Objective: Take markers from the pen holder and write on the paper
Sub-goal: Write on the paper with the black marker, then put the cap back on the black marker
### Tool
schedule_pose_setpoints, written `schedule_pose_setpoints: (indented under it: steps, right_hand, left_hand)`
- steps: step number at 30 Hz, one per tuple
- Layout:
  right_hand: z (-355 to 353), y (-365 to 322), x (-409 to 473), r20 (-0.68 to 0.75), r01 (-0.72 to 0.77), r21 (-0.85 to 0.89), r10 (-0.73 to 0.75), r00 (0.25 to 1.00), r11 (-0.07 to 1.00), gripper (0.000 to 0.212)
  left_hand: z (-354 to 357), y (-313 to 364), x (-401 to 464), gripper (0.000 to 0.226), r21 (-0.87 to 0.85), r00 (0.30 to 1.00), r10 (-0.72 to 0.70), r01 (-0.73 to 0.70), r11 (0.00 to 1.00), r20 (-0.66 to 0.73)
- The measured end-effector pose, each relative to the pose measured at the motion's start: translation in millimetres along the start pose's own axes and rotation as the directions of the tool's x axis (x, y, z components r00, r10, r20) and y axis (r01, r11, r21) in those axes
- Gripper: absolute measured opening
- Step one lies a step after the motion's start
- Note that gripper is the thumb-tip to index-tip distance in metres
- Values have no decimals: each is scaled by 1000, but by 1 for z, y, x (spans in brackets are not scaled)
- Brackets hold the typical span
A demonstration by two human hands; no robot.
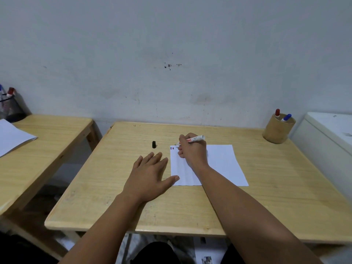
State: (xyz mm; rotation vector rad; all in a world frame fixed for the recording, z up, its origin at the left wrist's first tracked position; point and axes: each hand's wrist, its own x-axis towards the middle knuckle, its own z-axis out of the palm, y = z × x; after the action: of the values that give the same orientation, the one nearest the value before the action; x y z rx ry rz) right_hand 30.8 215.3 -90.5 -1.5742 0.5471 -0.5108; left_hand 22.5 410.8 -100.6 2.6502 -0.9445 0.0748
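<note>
In pen holder [278,129], red marker [277,112], seemingly blue marker [287,117]

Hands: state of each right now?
Left hand: open, flat on the table, thumb on the paper edge, holding nothing.
Right hand: closed on an uncapped marker, tip at the paper's top left corner.

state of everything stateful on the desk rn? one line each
marker: uncapped, gripped, tip at paper
black cap: off, lying on table
paper: flat, small marks top-left
pen holder: upright, two capped markers inside
right hand: gripping marker
left hand: open, flat, thumb on paper edge
</note>
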Motion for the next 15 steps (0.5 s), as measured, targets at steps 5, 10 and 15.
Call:
schedule_pose_setpoints:
  steps: [5, 10, 15]
  right_hand:
    - [-4, -6, 4, -1, -53, 116, 53, 999, 992, 44]
    - [-4, -5, 3, 67, -44, 51, 41, 997, 998, 53]
    - [-3, -17, 0, 131, 4, 38, -9, 991, 999, 43]
  left_hand:
    - [-6, 0, 10, 50, -264, 963, -117, 50, 963, -242]
    - [-15, -19, 52, 53, -300, 932, -267, 189, 935, -245]
    - [-14, -22, 76, 30, -156, 940, -280, 253, 955, -196]
